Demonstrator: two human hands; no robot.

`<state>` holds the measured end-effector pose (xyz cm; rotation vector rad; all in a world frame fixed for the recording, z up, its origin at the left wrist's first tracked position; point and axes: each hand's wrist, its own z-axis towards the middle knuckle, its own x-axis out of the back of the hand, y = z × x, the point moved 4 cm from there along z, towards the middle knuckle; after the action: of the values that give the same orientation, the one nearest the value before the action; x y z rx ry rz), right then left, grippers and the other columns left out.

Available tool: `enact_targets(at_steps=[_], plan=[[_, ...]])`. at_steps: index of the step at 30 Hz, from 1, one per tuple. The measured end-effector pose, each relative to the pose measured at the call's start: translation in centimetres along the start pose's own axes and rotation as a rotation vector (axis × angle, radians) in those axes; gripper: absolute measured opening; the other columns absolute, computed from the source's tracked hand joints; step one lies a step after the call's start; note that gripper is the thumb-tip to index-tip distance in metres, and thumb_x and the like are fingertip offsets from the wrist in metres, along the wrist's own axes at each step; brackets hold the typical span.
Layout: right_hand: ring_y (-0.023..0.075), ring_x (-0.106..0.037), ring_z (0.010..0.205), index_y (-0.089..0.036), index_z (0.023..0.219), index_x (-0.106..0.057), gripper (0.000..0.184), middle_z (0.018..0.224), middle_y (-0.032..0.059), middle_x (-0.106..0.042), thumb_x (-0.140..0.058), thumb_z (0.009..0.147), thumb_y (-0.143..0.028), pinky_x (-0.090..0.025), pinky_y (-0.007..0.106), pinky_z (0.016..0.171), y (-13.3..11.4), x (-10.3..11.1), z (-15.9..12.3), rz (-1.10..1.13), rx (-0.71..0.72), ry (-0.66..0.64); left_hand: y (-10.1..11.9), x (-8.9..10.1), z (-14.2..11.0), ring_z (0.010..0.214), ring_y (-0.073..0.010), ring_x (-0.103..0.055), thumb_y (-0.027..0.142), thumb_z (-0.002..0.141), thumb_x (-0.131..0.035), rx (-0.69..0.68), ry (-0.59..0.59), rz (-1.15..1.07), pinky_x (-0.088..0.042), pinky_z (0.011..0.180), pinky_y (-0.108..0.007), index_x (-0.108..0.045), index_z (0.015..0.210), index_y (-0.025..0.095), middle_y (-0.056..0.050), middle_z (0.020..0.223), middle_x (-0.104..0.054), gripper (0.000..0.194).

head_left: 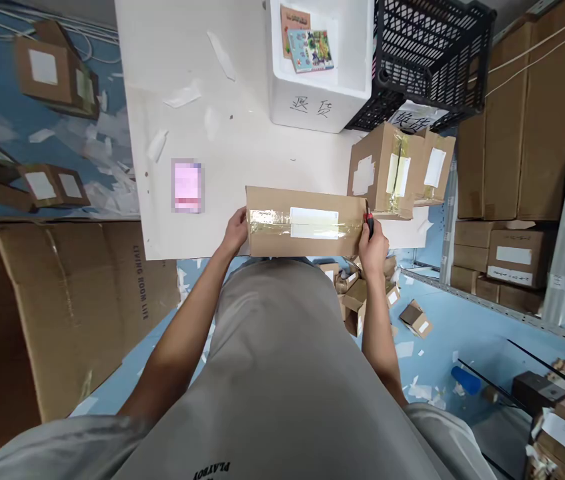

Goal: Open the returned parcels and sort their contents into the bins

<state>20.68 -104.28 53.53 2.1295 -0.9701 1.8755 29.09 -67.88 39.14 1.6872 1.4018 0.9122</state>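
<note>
The long cardboard box (272,233) is best kept braced from its left end, and the red-and-black tool (370,223) (a cutter, by the look of it) is best worked shallowly. The box is placed at the near edge of the white table (242,147), its clear tape (265,219) and label (314,223) turned upward. The tool is gripped in the right hand (373,248) at the box's right end. The left hand (235,231) is set against the opposite end; whether it is clamped there cannot be told. Both forearms (182,313) are stretched forward.
</note>
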Motion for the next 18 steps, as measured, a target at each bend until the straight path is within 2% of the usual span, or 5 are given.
enact_targets(at_steps=[5, 8, 10, 13, 18], plan=[[0.0366, -0.074, 0.128, -0.013, 0.144, -0.07, 0.052, 0.137, 0.0268, -0.077, -0.036, 0.114, -0.038, -0.057, 0.049, 0.112, -0.8, 1.9, -0.3, -0.042, 0.085, 0.124, 5.2, 2.7, -3.3, 0.153, -0.0316, -0.065, 0.059, 0.109, -0.061, -0.273, 0.049, 0.089, -0.055, 0.13, -0.055, -0.067, 0.156, 0.027, -0.014, 0.169, -0.064, 0.057], [0.0371, -0.073, 0.127, -0.014, 0.143, -0.07, 0.05, 0.134, 0.0256, -0.077, -0.036, 0.115, -0.039, -0.057, 0.05, 0.111, -2.6, 3.5, -0.5, -0.071, 0.155, 0.152, 8.1, 2.7, -5.1, 0.159, -0.0343, -0.06, 0.064, 0.108, -0.067, -0.367, -0.017, 0.218, -0.061, 0.124, -0.056, -0.072, 0.15, 0.03, -0.013, 0.173, -0.057, 0.055], [0.0365, -0.075, 0.123, -0.017, 0.146, -0.07, 0.05, 0.135, 0.023, -0.079, -0.038, 0.116, -0.041, -0.058, 0.048, 0.109, -4.9, 4.2, -0.8, -0.072, 0.237, 0.072, 8.8, 2.4, -5.6, 0.156, -0.035, -0.062, 0.064, 0.104, -0.073, -0.377, -0.049, 0.267, -0.064, 0.121, -0.056, -0.076, 0.144, 0.029, -0.013, 0.172, -0.057, 0.053], [0.0337, -0.076, 0.121, -0.021, 0.156, -0.067, 0.051, 0.139, 0.0174, -0.08, -0.04, 0.12, -0.045, -0.058, 0.042, 0.105, -9.8, 4.2, -1.7, -0.097, 0.429, -0.139, 8.5, 2.3, -5.4, 0.15, -0.0341, -0.066, 0.062, 0.101, -0.078, -0.348, -0.09, 0.278, -0.067, 0.118, -0.057, -0.078, 0.14, 0.031, -0.013, 0.17, -0.057, 0.05], [0.0301, -0.078, 0.112, -0.029, 0.168, -0.061, 0.052, 0.131, 0.0119, -0.081, -0.036, 0.126, -0.045, -0.054, 0.034, 0.091, -17.8, 2.1, -3.9, -0.391, 0.716, -0.481, 7.0, 2.8, -4.8, 0.151, -0.0356, -0.065, 0.064, 0.096, -0.084, -0.325, -0.152, 0.233, -0.069, 0.116, -0.056, -0.079, 0.136, 0.03, -0.012, 0.17, -0.057, 0.052]])
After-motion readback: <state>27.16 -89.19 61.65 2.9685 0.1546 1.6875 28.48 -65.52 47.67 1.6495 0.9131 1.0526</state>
